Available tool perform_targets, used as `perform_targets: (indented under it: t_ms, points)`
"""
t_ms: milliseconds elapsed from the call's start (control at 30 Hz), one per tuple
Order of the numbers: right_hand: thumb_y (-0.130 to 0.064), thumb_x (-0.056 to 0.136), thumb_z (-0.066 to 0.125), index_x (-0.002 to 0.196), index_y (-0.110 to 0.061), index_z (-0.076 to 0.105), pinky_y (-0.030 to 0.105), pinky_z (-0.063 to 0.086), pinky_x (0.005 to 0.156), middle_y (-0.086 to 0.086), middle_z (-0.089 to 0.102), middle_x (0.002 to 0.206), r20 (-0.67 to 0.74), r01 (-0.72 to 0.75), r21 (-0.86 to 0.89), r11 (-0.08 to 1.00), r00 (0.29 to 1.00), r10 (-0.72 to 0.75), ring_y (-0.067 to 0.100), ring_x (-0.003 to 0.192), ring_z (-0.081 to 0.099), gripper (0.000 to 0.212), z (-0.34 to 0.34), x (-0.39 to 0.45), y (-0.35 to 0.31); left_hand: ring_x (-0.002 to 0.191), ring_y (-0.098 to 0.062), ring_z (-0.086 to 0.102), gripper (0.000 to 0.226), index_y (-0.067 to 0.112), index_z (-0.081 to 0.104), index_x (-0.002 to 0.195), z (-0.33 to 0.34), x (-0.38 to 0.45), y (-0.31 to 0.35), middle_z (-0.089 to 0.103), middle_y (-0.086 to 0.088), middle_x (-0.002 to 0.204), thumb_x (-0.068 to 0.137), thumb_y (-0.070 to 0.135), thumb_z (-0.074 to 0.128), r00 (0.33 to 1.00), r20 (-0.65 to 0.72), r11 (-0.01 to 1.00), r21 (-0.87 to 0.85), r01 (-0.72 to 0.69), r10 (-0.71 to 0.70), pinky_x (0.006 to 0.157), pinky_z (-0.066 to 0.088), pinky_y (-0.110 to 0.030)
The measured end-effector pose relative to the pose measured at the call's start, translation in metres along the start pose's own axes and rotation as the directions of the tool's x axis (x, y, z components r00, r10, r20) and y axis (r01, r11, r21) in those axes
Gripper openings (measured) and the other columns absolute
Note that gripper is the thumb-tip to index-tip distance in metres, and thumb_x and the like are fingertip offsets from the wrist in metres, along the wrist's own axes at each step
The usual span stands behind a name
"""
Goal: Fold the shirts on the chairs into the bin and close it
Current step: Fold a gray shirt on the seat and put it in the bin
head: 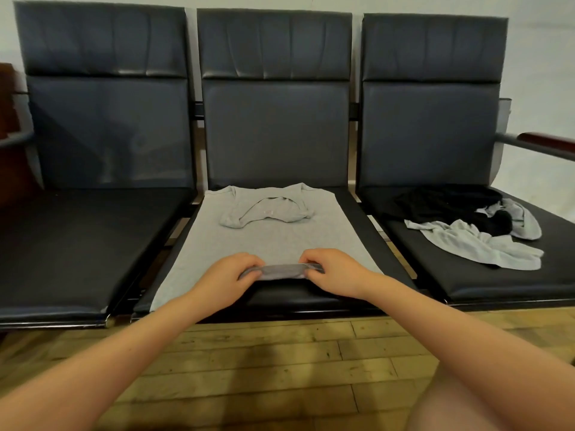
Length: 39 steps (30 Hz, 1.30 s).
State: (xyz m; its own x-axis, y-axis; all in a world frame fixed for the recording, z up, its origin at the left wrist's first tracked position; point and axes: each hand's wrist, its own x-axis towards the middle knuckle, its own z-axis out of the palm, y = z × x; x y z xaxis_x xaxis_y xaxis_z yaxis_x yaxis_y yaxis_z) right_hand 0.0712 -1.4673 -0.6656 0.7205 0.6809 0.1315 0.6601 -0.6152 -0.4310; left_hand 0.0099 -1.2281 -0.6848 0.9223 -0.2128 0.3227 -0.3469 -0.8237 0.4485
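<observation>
Grey cotton covers most of the middle seat (367,219): a grey shirt (264,241) lies there flat, with its sleeves folded inward and its neck opening toward the backrest. The bottom hem of this shirt is lifted a little from the front part of the seat and folded back, and both hands hold it. The left hand (231,276) grips the hem on its left side, with the fingers (249,262) curled over the cloth and the thumb under it. The right hand (334,272) grips the same hem on its right side, in the same way, with curled fingers (311,259) on top. The two hands are near each other, with a short band of folded hem between them. On the right seat (497,281) lies a loose pile of clothes: a black garment (448,203) at the back and a light grey shirt (479,244) crumpled in front of it and beside it, the two touching and partly mixed together. The left seat (77,244) is of dark leather, like the others, and the three seats stand in one row with tall dark backrests against a pale wall (541,57). A wooden armrest (547,141) shows at the far right. Below the seats is a wooden plank floor (264,353).
</observation>
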Motion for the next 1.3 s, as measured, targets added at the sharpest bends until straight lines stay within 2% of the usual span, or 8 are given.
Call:
perform_targets:
  t_ms: [167,300,500,600,700,833,1033,1300]
  points:
    - [-0.014,0.09,0.053,0.093,-0.008,0.06,0.036,0.043,0.075,0.009,0.062,0.093,0.103,-0.037,-0.235,0.971,0.993,0.063,0.026,0.086,0.056,0.009,-0.019,0.008,0.015,0.09,-0.021,0.063,0.028,0.017,0.064,0.107,-0.017,0.022,-0.003,0.069,0.001,0.097,0.099,0.034,0.042,0.989,-0.137,0.992,0.113,0.063,-0.047,0.077,0.046,-0.033]
    - [-0.015,0.092,0.054,0.087,-0.017,0.068,0.029,0.045,0.074,0.003,0.067,0.088,-0.098,-0.206,-0.014,0.978,0.974,0.204,0.019,0.087,0.06,0.015,-0.036,0.004,0.048,0.105,-0.016,0.061,0.033,0.026,0.062,0.12,-0.042,0.029,-0.008,0.067,0.006,0.114,0.097,0.044,0.047,0.998,0.058,0.895,0.443,-0.055,0.033,0.087,0.046,-0.029]
    - [-0.011,0.089,0.065,0.095,-0.009,0.074,0.01,0.046,0.07,-0.001,0.07,0.09,-0.308,-0.167,0.552,0.817,0.87,0.386,0.005,0.085,0.061,0.011,-0.048,-0.013,0.068,0.096,-0.011,0.063,0.022,0.027,0.067,0.112,-0.055,0.006,-0.044,0.071,0.005,0.101,0.091,0.03,0.063,0.975,0.075,0.946,0.267,0.184,-0.211,0.087,0.049,-0.026]
    - [-0.015,0.089,0.066,0.099,-0.011,0.075,0.026,0.049,0.083,0.006,0.071,0.099,-0.338,-0.119,0.678,0.725,0.826,0.452,0.02,0.098,0.064,0.014,-0.051,-0.015,0.076,0.088,-0.01,0.062,0.017,0.028,0.067,0.105,-0.054,-0.005,-0.048,0.069,0.008,0.091,0.092,0.019,0.061,0.964,-0.024,0.964,0.012,0.264,-0.264,0.087,0.05,-0.03]
    - [-0.021,0.093,0.06,0.101,-0.019,0.074,0.038,0.05,0.088,0.005,0.07,0.104,-0.276,-0.136,0.72,0.681,0.843,0.461,0.024,0.105,0.063,0.015,-0.05,-0.02,0.072,0.095,-0.007,0.061,0.023,0.034,0.064,0.093,-0.049,-0.007,-0.035,0.067,0.014,0.095,0.096,0.014,0.054,0.966,-0.074,0.963,-0.125,0.239,-0.249,0.085,0.045,-0.019]
    - [-0.022,0.096,0.055,0.099,-0.012,0.072,0.031,0.048,0.08,0.011,0.068,0.102,-0.171,-0.205,0.667,0.716,0.894,0.415,0.021,0.096,0.061,0.019,-0.052,-0.028,0.057,0.094,-0.008,0.059,0.02,0.027,0.066,0.096,-0.044,0.0,-0.01,0.066,0.011,0.095,0.099,0.018,0.048,0.967,-0.076,0.967,-0.09,0.238,-0.244,0.081,0.041,-0.021]
    - [-0.022,0.095,0.057,0.1,-0.011,0.072,0.034,0.046,0.082,0.006,0.067,0.098,-0.229,-0.276,0.554,0.785,0.857,0.462,0.02,0.095,0.06,0.02,-0.055,-0.034,0.06,0.088,-0.003,0.057,0.011,0.044,0.061,0.097,-0.074,-0.014,-0.018,0.063,0.014,0.089,0.09,0.036,0.063,0.971,0.012,0.969,0.068,0.238,-0.239,0.081,0.044,-0.022]
    - [-0.015,0.095,0.056,0.102,-0.013,0.069,0.023,0.042,0.064,-0.002,0.061,0.089,-0.382,-0.265,0.589,0.764,0.741,0.552,0.009,0.078,0.053,0.015,-0.044,-0.014,0.071,0.093,-0.015,0.062,0.019,0.04,0.063,0.097,-0.09,-0.023,-0.059,0.067,0.005,0.097,0.095,0.023,0.056,0.911,0.022,0.912,0.0,0.411,-0.411,0.08,0.05,-0.027]
